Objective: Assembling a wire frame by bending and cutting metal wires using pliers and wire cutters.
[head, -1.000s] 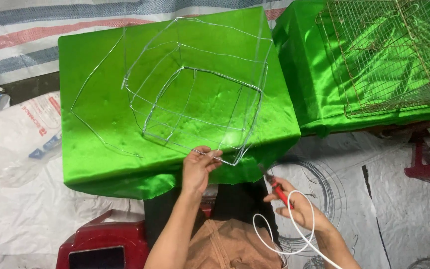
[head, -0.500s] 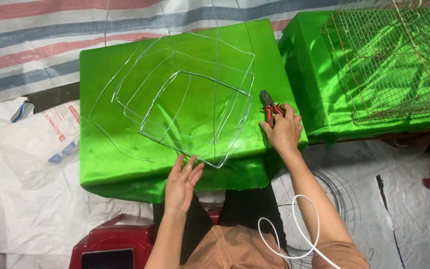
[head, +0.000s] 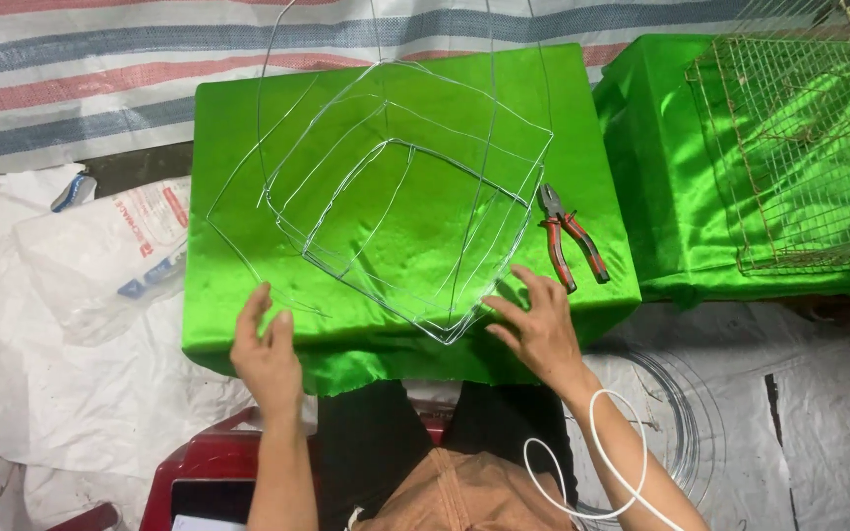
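Item: wire frame (head: 400,197), thin bare metal bent into nested angular loops, lying on the green-draped counter (head: 248,305). Judged light, springy, easily deformed; best gripped at the stiffer corner bends. Left hand (head: 268,354) open, flat on the cloth beside the near-left edge. Right hand (head: 538,329) open, fingers spread at the near corner. Red-handled pliers (head: 568,236) lie to the right, unheld.

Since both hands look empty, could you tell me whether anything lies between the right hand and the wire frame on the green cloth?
Nothing visible does. The right hand is open at the near corner of the wire frame, with only bare green cloth around; the pliers lie off to its right.
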